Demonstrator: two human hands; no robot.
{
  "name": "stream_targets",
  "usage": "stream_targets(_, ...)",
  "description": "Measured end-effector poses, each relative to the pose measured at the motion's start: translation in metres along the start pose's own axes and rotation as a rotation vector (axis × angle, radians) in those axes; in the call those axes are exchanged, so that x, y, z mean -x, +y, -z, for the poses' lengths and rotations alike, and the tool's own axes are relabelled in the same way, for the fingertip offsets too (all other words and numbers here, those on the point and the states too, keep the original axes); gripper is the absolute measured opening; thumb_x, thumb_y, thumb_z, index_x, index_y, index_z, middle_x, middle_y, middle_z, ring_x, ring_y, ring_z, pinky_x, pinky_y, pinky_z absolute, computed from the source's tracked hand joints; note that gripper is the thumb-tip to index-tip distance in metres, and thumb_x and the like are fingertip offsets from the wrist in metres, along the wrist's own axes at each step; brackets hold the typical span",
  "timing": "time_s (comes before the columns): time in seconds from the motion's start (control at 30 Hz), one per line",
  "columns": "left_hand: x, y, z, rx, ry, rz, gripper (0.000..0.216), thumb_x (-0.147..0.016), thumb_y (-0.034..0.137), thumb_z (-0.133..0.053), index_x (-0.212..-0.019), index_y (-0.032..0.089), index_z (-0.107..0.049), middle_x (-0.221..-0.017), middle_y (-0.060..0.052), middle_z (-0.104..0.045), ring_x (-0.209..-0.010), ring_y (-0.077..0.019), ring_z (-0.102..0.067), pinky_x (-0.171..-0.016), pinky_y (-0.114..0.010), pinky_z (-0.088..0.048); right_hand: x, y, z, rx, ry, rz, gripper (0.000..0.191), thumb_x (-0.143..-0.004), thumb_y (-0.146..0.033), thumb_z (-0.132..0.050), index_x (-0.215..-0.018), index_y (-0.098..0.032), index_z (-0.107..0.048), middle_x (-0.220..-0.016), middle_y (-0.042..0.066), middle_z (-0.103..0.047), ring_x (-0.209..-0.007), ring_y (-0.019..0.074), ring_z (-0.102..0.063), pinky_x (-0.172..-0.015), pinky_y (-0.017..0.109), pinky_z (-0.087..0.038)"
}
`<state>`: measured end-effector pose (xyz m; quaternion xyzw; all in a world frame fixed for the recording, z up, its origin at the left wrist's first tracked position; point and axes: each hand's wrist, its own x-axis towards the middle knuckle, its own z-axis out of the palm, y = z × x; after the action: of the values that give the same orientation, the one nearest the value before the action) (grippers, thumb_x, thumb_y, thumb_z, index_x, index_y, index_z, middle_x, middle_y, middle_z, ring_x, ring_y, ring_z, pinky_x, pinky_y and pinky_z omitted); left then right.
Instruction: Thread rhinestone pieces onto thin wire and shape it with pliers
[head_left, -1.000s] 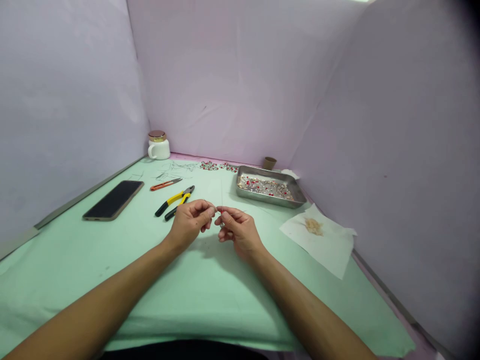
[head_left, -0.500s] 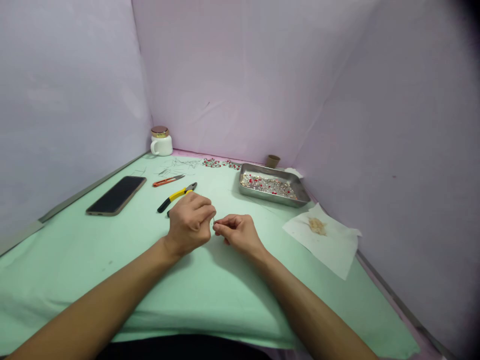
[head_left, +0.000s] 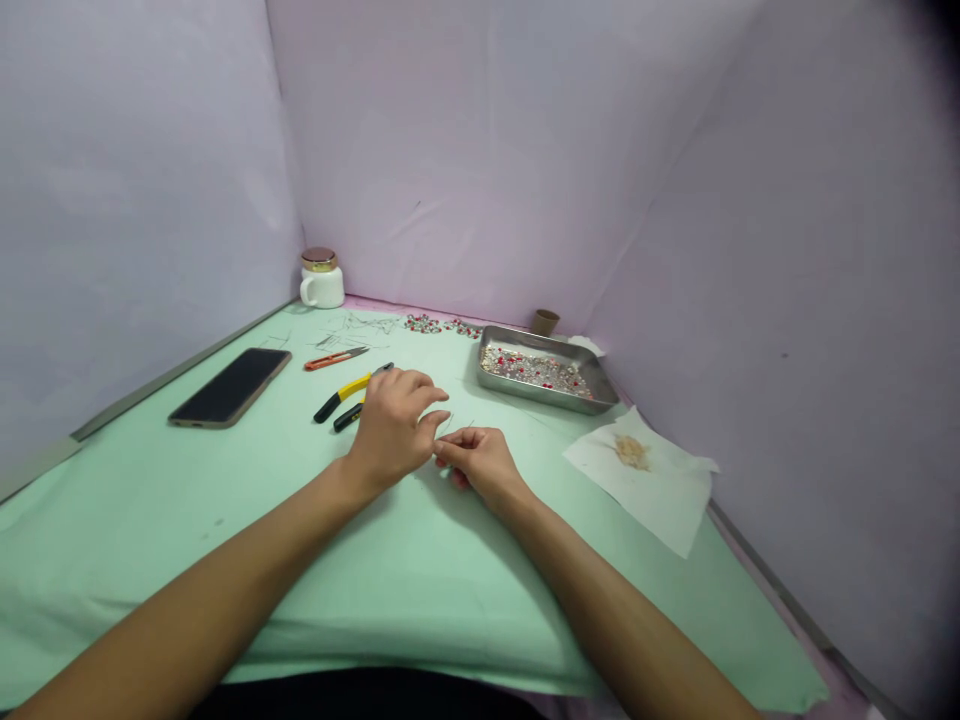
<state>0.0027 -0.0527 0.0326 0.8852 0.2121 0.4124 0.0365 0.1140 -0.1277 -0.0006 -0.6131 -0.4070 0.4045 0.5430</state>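
Note:
My two hands meet over the middle of the green table (head_left: 225, 560). My left hand (head_left: 396, 425) is curled, its fingertips pinched together against those of my right hand (head_left: 476, 460). My right hand is closed in a pinch. A thin wire (head_left: 450, 428) seems to run between the fingertips; it is too fine to follow. Yellow-and-black pliers (head_left: 346, 392) lie just behind my left hand, partly hidden by it.
A dark phone (head_left: 231, 387) lies at the left, orange snips (head_left: 334, 358) and loose wires behind it. A metal tray (head_left: 546, 378) of red and silver beads sits at the right, white paper (head_left: 651, 478) nearer. A lidded white mug (head_left: 321, 279) and cardboard cup (head_left: 545, 322) stand by the lilac walls.
Both hands have sunk lower towards the table and stayed together. My left hand has turned knuckles-up and shifted a little right, covering more of the pliers. The red bead seen earlier is hidden.

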Motion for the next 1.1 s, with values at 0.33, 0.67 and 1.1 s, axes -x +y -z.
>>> stream_targets(0.33,-0.001,0.015,-0.002,0.028,-0.105,0.043,0.01,-0.067,0.012,-0.051,-0.061,0.017,-0.058,-0.068,-0.004,-0.059,-0.07,-0.019,-0.047,-0.075,-0.04,-0.03,0.002,0.0,-0.004,-0.071,-0.007,0.028,0.01,-0.057,-0.017,-0.056,-0.047,-0.015,-0.053,-0.036,-0.006,-0.046,-0.033,0.0064,-0.037,-0.035,0.02,-0.029)
stream_targets(0.67,0.002,0.014,0.007,0.339,0.001,0.433,0.013,-0.069,0.019,-0.05,-0.056,0.017,-0.051,-0.058,0.0,-0.054,-0.061,-0.0151,-0.048,-0.064,-0.031,-0.037,0.005,-0.009,-0.002,-0.293,0.108,0.094,0.019,-0.06,-0.031,-0.066,-0.068,-0.014,-0.062,-0.058,0.002,-0.062,-0.042,0.0087,-0.051,-0.044,0.022,-0.043)
stream_targets(1.1,0.0,-0.008,0.013,1.09,-0.442,0.5,0.016,-0.061,0.027,-0.06,-0.052,0.015,-0.055,-0.059,0.001,-0.049,-0.052,-0.0102,-0.045,-0.052,-0.025,-0.039,0.012,-0.011,0.003,-0.325,-0.347,0.021,0.014,-0.06,-0.028,-0.067,-0.06,-0.015,-0.062,-0.051,-0.001,-0.059,-0.037,0.0061,-0.047,-0.038,0.018,-0.036)
